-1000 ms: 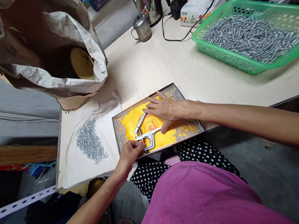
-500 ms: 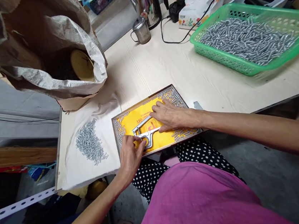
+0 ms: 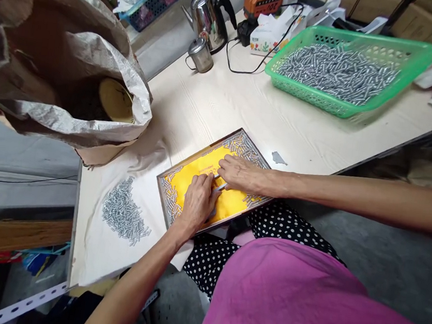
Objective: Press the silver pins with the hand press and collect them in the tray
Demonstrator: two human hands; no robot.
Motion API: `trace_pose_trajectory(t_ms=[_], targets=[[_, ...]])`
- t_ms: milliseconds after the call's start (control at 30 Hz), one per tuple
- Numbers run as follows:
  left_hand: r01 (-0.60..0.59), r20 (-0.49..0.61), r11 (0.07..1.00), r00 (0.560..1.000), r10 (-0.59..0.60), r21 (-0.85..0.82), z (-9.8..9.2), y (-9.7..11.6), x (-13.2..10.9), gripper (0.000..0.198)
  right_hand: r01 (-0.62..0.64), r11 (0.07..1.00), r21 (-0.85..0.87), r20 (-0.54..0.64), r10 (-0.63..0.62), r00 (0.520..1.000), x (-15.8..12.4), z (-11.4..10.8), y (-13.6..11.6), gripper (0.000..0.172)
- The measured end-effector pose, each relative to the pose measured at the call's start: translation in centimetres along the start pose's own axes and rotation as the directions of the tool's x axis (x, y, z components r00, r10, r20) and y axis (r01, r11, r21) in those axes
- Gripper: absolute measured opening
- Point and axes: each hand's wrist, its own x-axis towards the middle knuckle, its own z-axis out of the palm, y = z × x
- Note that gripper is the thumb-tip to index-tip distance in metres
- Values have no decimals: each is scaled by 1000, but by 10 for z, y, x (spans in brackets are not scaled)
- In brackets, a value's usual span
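A shallow tray [image 3: 184, 162] with a yellow lining sheet [image 3: 188, 176] lies at the table's front edge. Small silvery metal pins [image 3: 170, 198] are heaped along its ends. Over the sheet is a grey metal pliers-like tool [image 3: 220, 187], mostly covered by my hands. My left hand [image 3: 198, 201] is closed over its head end, fingers curled down. From the other side, my right hand [image 3: 237, 173] is closed around the ends of its two handles. Whether a small pin sits in the tool is hidden.
More pins [image 3: 124, 211] form a pile on a white cloth [image 3: 101, 258] at left. A green basket [image 3: 304, 100] full of pins stands at back right. A large open paper sack [image 3: 106, 134], kettle [image 3: 209, 18], metal cup [image 3: 200, 56] and black cable [image 3: 245, 72] are also about.
My left hand has moved forward and right, from pinching near the tool's head to covering it. My right hand has curled further around the handles. The view has shifted slightly.
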Motion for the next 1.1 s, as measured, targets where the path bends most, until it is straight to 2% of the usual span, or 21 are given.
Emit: trace_pose_trajectory(t_ms=[67,200,267,400,500,667,733,800,867,900,1033,1100], targets=[[17,18,1000,1000,-17,8,0,3,-2,26,21,1000,-1,-11,-21,1000,-1,4,-2,13],[31,46,999,998,-32,9,1,6,0,13,38,999,-24,14,-37,999,0,8,-6,20],[52,37,999,998,-52,-7,-2,2,2,16,16,999,-41,-7,-17,1000,1,9,-6,19],[149,40,986,988,-146,-69,-9,-20,11,39,42,997,-65,-157,-52,986,-1,11,-3,23],[227,55,965,974,-221,-133,-10,-36,16,30,92,990,-105,-191,-110,975,-6,14,-8,15],[324,-75,929,937,-341,-176,0,-38,18,24,171,972,-164,-223,-205,953,-10,17,-29,13],[324,-120,922,928,-353,-212,0,-40,14,23,178,968,-176,-276,-223,935,-11,17,-32,15],[318,-166,919,918,-360,-235,-5,-51,4,25,157,975,-154,-323,-200,925,-13,19,-29,16],[379,-211,899,881,-423,-218,-14,-72,-12,27,142,984,-111,-346,-172,922,-15,21,-22,14],[446,-229,875,846,-481,-190,-19,-86,-22,28,139,986,-91,-342,-162,926,-17,22,-18,14],[768,-264,638,628,-733,55,-36,-150,-60,29,100,993,-63,-327,-116,938,-24,26,-12,18],[821,-267,554,569,-777,138,-40,-175,-72,31,68,996,-54,-333,-82,940,-27,29,-16,19]])
